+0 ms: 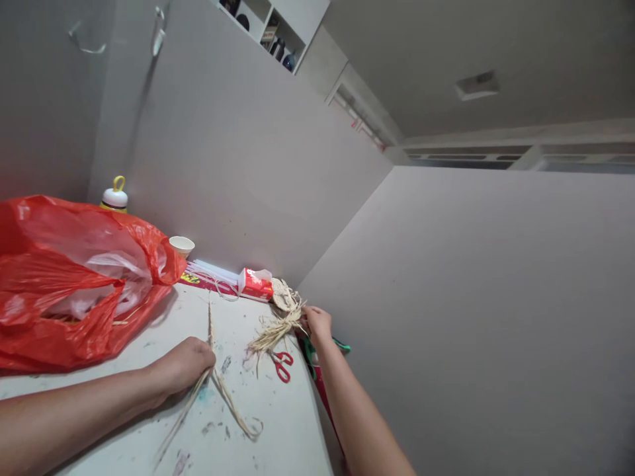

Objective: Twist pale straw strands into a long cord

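Note:
My left hand (191, 363) is closed around a thin raffia braid (211, 324) on the white table. The plaited part runs up from my fingers, and loose raffia strands (228, 400) spread out below them. At the table's far right corner my right hand (317, 324) has its fingers closed at the end of a tied raffia bundle (278, 330); the fingertips are partly hidden. A coiled, woven piece (284, 295) rests behind the bundle. Red-handled scissors (282, 367) lie just below it, their blades partly under the strands.
A large red plastic bag (89, 284) covers the table's left side. Behind it stand a yellow-and-white bottle (115, 197) and a white cup (181, 246). White sticks (213, 271) and a red tissue pack (255, 284) line the wall. Grey partitions (238, 145) enclose the table's back and right.

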The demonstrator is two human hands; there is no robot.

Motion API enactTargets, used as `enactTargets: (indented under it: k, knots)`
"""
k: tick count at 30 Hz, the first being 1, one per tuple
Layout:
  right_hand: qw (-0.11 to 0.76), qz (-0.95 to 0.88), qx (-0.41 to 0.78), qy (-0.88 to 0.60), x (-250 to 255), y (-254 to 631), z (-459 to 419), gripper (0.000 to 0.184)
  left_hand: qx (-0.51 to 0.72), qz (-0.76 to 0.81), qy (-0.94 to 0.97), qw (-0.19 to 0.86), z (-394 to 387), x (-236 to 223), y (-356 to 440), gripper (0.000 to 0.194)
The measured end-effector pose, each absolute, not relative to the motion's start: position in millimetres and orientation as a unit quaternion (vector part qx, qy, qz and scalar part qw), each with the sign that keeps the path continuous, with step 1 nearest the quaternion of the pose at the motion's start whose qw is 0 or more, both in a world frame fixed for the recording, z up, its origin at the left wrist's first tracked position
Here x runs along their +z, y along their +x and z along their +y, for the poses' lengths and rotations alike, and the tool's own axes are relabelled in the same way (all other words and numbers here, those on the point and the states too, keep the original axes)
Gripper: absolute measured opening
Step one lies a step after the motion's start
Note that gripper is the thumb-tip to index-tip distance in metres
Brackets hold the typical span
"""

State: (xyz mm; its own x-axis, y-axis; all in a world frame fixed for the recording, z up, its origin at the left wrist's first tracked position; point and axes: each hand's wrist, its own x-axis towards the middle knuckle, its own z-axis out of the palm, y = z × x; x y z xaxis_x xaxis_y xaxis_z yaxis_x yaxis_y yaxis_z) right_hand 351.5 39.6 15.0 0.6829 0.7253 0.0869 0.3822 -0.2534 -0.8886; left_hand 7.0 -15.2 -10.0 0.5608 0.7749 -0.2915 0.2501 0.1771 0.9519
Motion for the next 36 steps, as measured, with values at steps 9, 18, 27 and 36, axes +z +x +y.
enactTargets:
  k: [9,18,27,36]
  knots:
    - [0.529,-0.309,0.173,-0.771,50.9,362.3,23.2,0.031,0.206,0.418,0.610,0.641,-13.0,-12.6,9.3,0.015]
    - [0.506,-0.337,0.099,-0.788,96.8,381.5,19.9,0.030,0.206,0.423,0.606,0.642,-12.7,-16.3,8.2,0.014]
    - [0.434,-0.383,0.054,-0.814,124.6,384.5,21.4,0.028,0.199,0.424,0.607,0.642,-13.8,-10.8,7.1,0.017]
    - [0.373,-0.400,0.084,-0.833,141.8,389.1,27.4,0.029,0.194,0.409,0.602,0.658,-10.3,-15.7,8.3,0.020]
